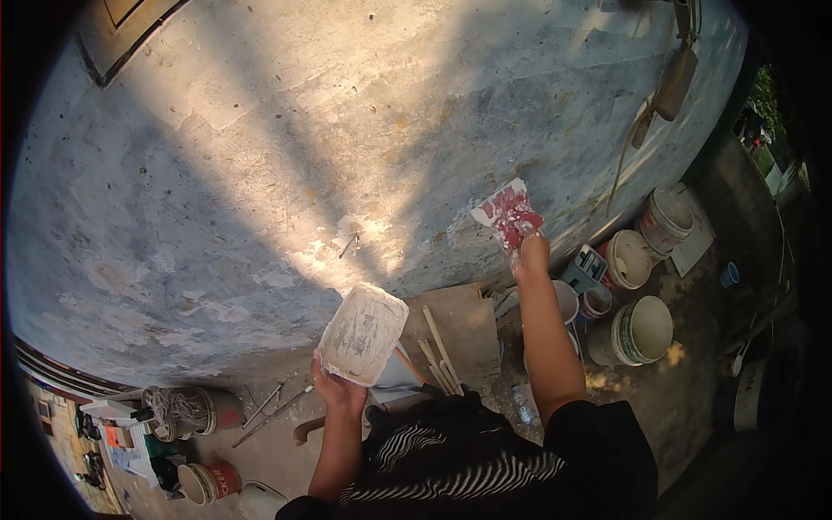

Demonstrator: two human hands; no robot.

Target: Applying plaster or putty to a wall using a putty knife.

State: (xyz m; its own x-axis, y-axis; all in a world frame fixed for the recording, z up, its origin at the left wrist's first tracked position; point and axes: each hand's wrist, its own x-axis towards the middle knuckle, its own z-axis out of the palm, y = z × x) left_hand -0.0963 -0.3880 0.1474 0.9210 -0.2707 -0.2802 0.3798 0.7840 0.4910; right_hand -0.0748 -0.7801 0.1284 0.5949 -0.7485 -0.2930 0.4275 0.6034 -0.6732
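Note:
My left hand [340,388] grips the lower left rim of a shallow rectangular tray [368,334], its inside smeared with whitish plaster. My right hand [531,253] is wrapped round the handle of a red putty knife [505,211] caked with white filler. The wide blade is up against the wall [260,156], or very near it; I cannot tell whether it touches. The wall is grey-blue and blotchy, with pale filler patches and a strip of sunlight. A small dark piece [348,245] sticks out of a whitened patch above the tray.
Several used buckets [650,329] stand along the wall's foot at right, a plastic bottle [523,404] near my right elbow. Wooden strips [440,351] and a board [464,321] lean below the tray. More buckets [208,482] sit at lower left. A brown object [676,84] hangs at upper right.

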